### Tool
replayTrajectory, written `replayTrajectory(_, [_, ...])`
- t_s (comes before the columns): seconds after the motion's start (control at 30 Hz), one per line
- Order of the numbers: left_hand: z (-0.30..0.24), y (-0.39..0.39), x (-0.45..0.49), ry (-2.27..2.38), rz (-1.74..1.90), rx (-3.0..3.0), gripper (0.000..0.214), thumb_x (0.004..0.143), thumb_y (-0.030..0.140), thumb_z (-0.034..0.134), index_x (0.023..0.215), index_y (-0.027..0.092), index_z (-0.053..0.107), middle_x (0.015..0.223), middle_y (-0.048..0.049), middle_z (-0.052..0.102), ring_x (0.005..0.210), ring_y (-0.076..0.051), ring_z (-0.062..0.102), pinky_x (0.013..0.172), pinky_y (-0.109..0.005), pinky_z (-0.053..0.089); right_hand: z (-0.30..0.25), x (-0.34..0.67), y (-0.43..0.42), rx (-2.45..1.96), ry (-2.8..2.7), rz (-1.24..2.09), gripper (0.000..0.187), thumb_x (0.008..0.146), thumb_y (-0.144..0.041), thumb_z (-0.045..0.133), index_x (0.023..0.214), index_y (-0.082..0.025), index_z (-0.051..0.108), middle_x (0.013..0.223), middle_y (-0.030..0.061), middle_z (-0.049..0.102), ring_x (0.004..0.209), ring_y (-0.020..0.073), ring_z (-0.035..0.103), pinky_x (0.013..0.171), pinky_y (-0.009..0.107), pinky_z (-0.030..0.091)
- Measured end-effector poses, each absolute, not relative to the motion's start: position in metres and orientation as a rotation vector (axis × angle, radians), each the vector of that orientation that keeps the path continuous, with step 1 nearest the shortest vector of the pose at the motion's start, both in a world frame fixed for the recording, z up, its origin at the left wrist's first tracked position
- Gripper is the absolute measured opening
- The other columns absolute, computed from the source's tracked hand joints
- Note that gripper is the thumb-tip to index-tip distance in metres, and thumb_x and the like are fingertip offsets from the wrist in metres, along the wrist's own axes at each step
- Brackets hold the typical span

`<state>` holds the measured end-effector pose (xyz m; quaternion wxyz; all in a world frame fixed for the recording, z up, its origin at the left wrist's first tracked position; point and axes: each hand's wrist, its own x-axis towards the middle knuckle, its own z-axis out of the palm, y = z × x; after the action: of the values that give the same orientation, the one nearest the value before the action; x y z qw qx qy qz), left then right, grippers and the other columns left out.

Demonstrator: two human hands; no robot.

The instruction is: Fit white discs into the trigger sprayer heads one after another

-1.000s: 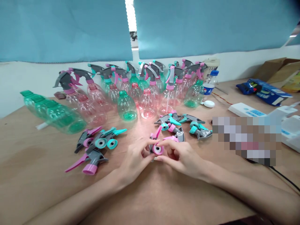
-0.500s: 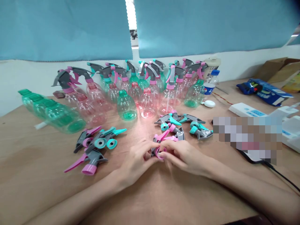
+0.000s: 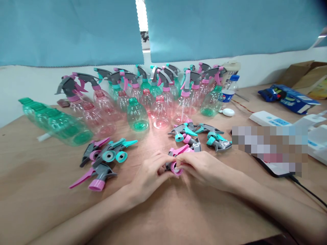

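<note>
Both your hands, left hand [image 3: 149, 173] and right hand [image 3: 201, 168], pinch the pink-collared spray head [image 3: 173, 165] at frame centre; a slipping fingertip could drop it onto the counter [image 3: 163, 211].

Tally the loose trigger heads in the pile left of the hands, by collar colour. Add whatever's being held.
Pink-collar heads in left pile: 2
Teal-collar heads in left pile: 2
Held pink-collar head, pinched between left hand and right hand: 1
Total: 5
</note>
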<state>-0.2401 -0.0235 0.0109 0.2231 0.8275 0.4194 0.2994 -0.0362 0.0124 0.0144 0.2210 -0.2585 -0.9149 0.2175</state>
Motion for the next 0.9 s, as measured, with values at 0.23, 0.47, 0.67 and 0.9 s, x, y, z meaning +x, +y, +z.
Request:
replayTrajectory(0.23, [0.0118,-0.0230,-0.2396,1.201,0.824,2.272,0.025,0.079,0.018,0.069,0.103,0.022,0.062,0.080,0.0025,0.062,0.066,-0.012,0.051,0.059,-0.021,0.040,0.0147,-0.0367,0.0124,-0.759,-2.501,0.655,0.017,0.092,-0.014,0.039,0.087,-0.016,0.055,0.084,0.0056,0.065,0.072,0.0160,0.061,0.063,0.026,0.045])
replayTrajectory(0.47, [0.0097,-0.0249,-0.2407,1.415,0.922,2.155,0.026,0.085,0.015,0.060,0.109,0.024,0.057,0.091,0.0018,0.061,0.068,-0.011,0.052,0.062,-0.022,0.043,0.0215,-0.0340,0.0050,-0.824,-2.421,0.627,0.016,0.091,-0.013,0.040,0.082,-0.018,0.052,0.079,0.0017,0.064,0.068,0.0138,0.059,0.057,0.023,0.041])
replayTrajectory(0.67, [0.0105,-0.0250,-0.2397,1.292,0.865,2.220,0.030,0.082,0.014,0.065,0.109,0.025,0.059,0.086,0.0024,0.060,0.067,-0.011,0.052,0.065,-0.023,0.044,0.0157,-0.0349,0.0048,-0.900,-2.291,0.714,0.018,0.095,-0.024,0.038,0.084,-0.019,0.052,0.079,0.0015,0.063,0.069,0.0132,0.059,0.061,0.023,0.045])
replayTrajectory(0.9, [0.0094,-0.0237,-0.2419,1.330,0.898,2.175,0.025,0.084,0.016,0.061,0.107,0.022,0.058,0.086,0.0016,0.061,0.066,-0.011,0.053,0.060,-0.022,0.045,0.0187,-0.0349,0.0047,-0.802,-2.322,0.875,0.015,0.094,-0.028,0.043,0.096,-0.019,0.056,0.086,0.0031,0.063,0.070,0.0127,0.057,0.063,0.025,0.046])
